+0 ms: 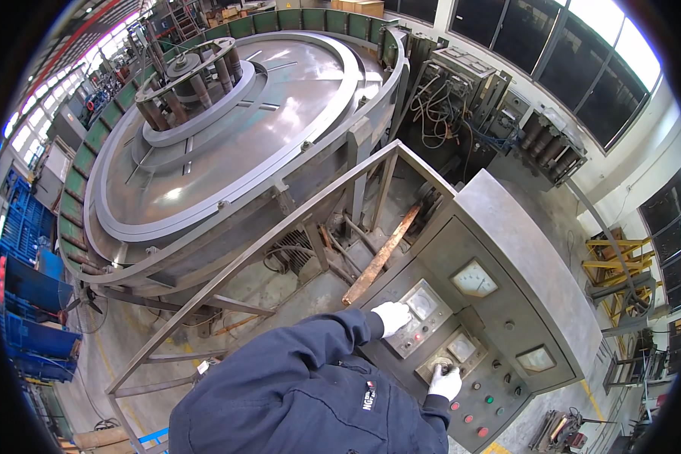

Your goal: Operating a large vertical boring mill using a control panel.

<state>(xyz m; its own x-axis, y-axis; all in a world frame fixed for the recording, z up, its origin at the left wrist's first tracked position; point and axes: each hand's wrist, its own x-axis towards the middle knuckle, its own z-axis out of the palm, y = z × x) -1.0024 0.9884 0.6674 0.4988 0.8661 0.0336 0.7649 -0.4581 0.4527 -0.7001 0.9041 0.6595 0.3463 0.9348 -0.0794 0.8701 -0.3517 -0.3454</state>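
Both my hands wear white gloves and are at a grey metal control panel (pixel 461 236). My left hand (pixel 390 319) is closed against the upper control module (pixel 435 312), just below its square meter (pixel 421 304). Whatever its fingers grip there is hidden by the glove. Lower right, the fingers of my right hand (pixel 446 384) pinch a dark round knob (pixel 440 369) on the second control module (pixel 474 356). That module's small meter (pixel 461 347) sits above the knob. Beside my right hand are a green button (pixel 489 399) and several red ones, including a red button (pixel 468 419).
Two larger gauges, an upper gauge (pixel 474 278) and a lower gauge (pixel 536 359), are set in the panel. A metal railing (pixel 280 256) runs left of it. Beyond stands a large round machine table (pixel 227 144); a wooden plank (pixel 384 256) leans behind the panel.
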